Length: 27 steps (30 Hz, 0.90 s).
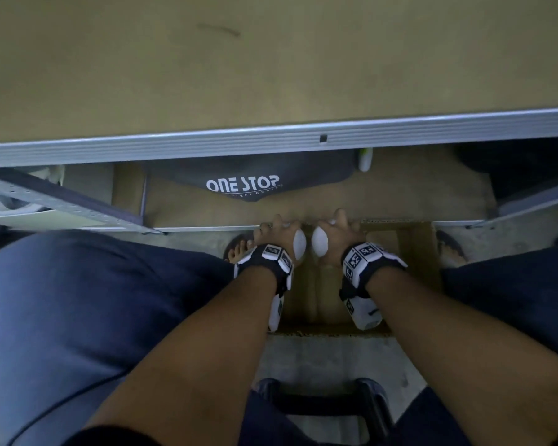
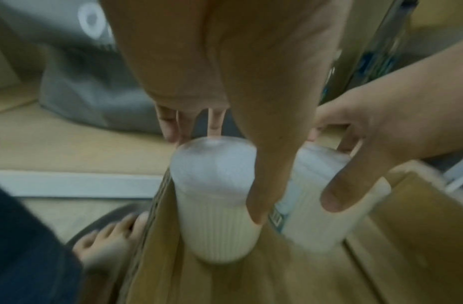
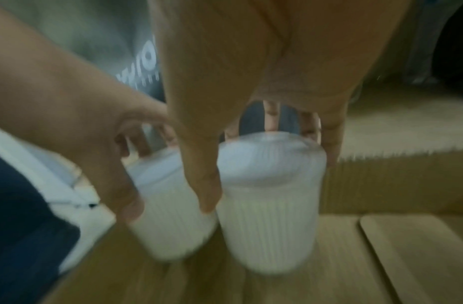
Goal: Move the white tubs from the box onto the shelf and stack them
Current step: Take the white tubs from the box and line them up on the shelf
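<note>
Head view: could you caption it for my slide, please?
Each hand grips a white tub over the cardboard box.

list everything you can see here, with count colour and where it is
white tubs: 2, white, ribbed sides, upright side by side in the box, one in each hand
box: 1, brown cardboard, open, on the floor between the feet
shelf: 1, tan board with grey metal edge, above and beyond the box
bag: 1, dark grey with white ONE STOP lettering, on the lower shelf board
wrist cameras: 2, black and white, one strapped on each wrist
left hand: grips the left tub from above
right hand: grips the right tub from above
legs: dark blue trousers, either side of the box
</note>
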Tool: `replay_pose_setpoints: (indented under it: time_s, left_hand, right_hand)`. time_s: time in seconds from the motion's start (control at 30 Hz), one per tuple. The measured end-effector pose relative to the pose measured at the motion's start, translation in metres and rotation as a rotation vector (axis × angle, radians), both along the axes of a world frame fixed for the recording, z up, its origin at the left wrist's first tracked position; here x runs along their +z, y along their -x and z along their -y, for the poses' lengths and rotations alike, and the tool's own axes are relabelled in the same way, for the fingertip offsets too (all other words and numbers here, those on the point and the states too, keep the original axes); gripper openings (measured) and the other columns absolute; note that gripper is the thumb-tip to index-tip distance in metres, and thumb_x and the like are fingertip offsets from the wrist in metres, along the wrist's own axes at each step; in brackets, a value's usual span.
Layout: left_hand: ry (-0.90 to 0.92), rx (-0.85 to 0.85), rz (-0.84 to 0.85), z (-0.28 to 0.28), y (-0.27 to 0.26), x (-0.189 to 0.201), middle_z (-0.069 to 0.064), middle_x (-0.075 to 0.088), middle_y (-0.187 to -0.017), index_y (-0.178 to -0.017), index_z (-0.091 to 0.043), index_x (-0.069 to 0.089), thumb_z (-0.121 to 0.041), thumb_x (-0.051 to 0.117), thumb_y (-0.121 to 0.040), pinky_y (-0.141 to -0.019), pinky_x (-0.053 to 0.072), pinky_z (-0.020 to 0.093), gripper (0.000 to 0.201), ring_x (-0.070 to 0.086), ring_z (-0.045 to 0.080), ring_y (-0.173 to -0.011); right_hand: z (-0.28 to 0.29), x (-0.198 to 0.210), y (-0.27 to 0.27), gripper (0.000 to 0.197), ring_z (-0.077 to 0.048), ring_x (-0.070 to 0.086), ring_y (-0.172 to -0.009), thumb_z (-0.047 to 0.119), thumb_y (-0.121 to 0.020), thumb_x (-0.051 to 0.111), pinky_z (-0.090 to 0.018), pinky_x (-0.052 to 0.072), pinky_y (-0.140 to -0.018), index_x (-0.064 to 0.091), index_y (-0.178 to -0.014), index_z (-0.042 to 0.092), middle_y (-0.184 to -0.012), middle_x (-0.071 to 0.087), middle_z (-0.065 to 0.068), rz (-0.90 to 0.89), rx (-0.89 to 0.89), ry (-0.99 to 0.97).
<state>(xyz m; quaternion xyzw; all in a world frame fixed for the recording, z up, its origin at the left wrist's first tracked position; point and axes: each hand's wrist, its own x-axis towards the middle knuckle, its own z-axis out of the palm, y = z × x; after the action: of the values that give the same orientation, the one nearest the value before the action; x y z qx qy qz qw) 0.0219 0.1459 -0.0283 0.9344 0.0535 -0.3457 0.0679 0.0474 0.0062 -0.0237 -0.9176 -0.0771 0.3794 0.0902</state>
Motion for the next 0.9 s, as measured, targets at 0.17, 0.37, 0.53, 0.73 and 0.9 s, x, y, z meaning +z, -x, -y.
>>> replay_pose_setpoints:
  time_s: [0.17,0.37,0.53,0.73,0.9]
  left_hand:
    - [0.035,-0.043,0.025,0.004,-0.003,0.055,0.009,0.046,-0.131,-0.128,-0.031,0.041,-0.030,0.072,-0.065,-0.095,0.046,0.046,0.071,0.047,0.038,-0.118]
    - [0.129,-0.093,0.070,0.000,-0.004,0.136,0.007,0.042,-0.121,-0.124,-0.040,0.042,-0.039,0.083,-0.047,-0.087,0.053,0.050,0.087,0.051,0.036,-0.111]
    - [0.164,-0.072,0.176,-0.008,0.002,0.210,0.005,0.040,-0.118,-0.129,-0.041,0.042,-0.037,0.084,-0.052,-0.088,0.052,0.050,0.087,0.050,0.034,-0.112]
    - [0.189,-0.064,0.386,-0.015,0.014,0.290,0.004,0.043,-0.130,-0.134,-0.035,0.042,-0.038,0.085,-0.053,-0.092,0.051,0.044,0.092,0.048,0.029,-0.118]
    - [0.237,-0.034,0.526,-0.021,0.023,0.341,-0.003,0.046,-0.136,-0.136,-0.034,0.040,-0.037,0.084,-0.054,-0.093,0.050,0.040,0.093,0.047,0.022,-0.121]
  right_hand:
    - [0.005,0.049,-0.007,0.068,-0.039,0.035,-0.126,0.032,-0.071,0.071,-0.046,0.043,-0.100,0.040,-0.131,0.034,-0.141,0.026,-0.006,0.015,0.086,0.034]
    - [0.005,0.125,-0.010,0.093,-0.044,0.034,-0.128,0.044,-0.052,0.078,-0.047,0.043,-0.101,0.037,-0.135,0.035,-0.141,0.029,-0.010,0.076,0.179,0.039]
    - [0.017,0.207,-0.003,0.072,-0.038,0.040,-0.116,0.040,-0.061,0.080,-0.042,0.045,-0.085,0.045,-0.125,0.039,-0.114,0.031,-0.002,0.184,0.170,-0.024]
    - [0.025,0.292,0.012,0.076,-0.034,0.046,-0.112,0.043,-0.057,0.080,-0.038,0.048,-0.086,0.047,-0.126,0.042,-0.117,0.038,0.000,0.377,0.181,-0.136]
    - [0.031,0.336,0.018,0.081,-0.029,0.048,-0.114,0.048,-0.052,0.079,-0.043,0.049,-0.090,0.046,-0.125,0.045,-0.125,0.045,0.002,0.508,0.147,-0.237]
